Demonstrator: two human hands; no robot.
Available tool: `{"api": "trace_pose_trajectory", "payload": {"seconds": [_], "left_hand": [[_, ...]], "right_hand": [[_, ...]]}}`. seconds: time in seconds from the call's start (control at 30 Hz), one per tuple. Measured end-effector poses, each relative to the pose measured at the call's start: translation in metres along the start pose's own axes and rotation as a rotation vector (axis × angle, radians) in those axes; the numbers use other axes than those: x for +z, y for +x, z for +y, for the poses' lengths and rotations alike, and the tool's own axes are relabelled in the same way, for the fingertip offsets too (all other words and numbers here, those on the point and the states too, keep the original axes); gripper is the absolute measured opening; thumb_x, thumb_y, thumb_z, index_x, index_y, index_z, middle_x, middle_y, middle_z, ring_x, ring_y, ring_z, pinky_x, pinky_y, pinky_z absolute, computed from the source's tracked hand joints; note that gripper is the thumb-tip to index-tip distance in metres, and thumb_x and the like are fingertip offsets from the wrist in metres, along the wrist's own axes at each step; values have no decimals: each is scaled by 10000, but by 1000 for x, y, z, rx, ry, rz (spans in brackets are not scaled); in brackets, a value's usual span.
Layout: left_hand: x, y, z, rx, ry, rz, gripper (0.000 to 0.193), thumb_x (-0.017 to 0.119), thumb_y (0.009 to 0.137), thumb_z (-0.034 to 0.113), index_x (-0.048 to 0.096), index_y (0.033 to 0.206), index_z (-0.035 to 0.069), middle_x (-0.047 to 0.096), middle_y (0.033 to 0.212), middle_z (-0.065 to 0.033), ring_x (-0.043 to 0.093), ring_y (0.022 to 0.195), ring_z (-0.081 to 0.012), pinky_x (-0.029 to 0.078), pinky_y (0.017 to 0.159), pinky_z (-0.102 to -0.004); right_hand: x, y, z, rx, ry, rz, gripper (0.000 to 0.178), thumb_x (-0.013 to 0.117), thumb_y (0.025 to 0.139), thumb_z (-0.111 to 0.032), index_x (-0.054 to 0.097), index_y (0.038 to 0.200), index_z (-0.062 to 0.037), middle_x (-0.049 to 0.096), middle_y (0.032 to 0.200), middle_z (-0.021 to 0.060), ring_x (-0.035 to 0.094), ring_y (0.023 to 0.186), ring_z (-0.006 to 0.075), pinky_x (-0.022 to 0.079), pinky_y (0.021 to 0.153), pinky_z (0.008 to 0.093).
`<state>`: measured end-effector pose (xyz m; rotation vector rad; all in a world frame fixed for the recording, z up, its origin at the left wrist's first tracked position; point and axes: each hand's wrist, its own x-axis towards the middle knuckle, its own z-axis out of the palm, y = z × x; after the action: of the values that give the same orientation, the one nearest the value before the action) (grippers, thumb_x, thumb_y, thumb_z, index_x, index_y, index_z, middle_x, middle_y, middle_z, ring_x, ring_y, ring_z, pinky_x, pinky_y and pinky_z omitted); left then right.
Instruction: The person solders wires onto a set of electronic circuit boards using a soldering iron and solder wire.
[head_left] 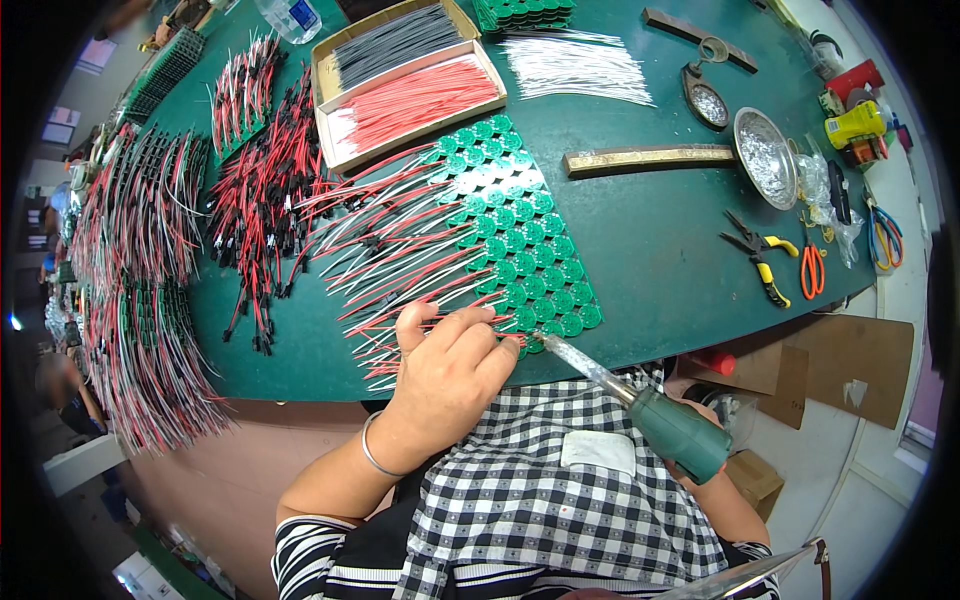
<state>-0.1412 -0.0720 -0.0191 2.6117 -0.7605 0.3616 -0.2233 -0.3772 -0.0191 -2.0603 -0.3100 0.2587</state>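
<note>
Green panels of small round circuit boards (515, 235) lie on the table, with rows of red and white wires (400, 250) fanning out from their left side. At the near edge of the panels, my left hand (450, 360) is closed, its fingertips pinching a red wire (512, 338) against a board. My right hand (706, 410), largely hidden behind the tool, grips a soldering iron (680, 435) by its green handle. The iron's metal tip points left and reaches the board just beside my left fingertips.
A cardboard box (408, 135) of black and red wires stands behind the panels. White wires (578, 68) lie farther back. Wired boards (150, 220) and black-tipped red wires (265, 190) cover the left. To the right are a metal bowl (765, 160), pliers (762, 260) and orange-handled scissors (812, 270).
</note>
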Motion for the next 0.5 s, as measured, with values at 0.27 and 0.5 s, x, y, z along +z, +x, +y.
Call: {"api": "trace_pose_trajectory", "payload": {"seconds": [0.27,0.5], "left_hand": [[-2,1,0,-7,-1,-4,121,689,727,106,680,841,145,560,728,31,629,921,-161,300,898,-467],[0,-2,0,8,19,-38,124,605,776,132,667,883,128,550,771,5,613,965,-165,296,904,-462]], "right_hand": [[-12,-19,12,9,-99,217,464,583,898,-378,575,1176,-8,660,1037,91,635,711,145,503,618,272],[-51,42,4,27,265,921,370,435,979,-187,461,1261,52,601,1146,172,581,703,140,502,607,263]]}}
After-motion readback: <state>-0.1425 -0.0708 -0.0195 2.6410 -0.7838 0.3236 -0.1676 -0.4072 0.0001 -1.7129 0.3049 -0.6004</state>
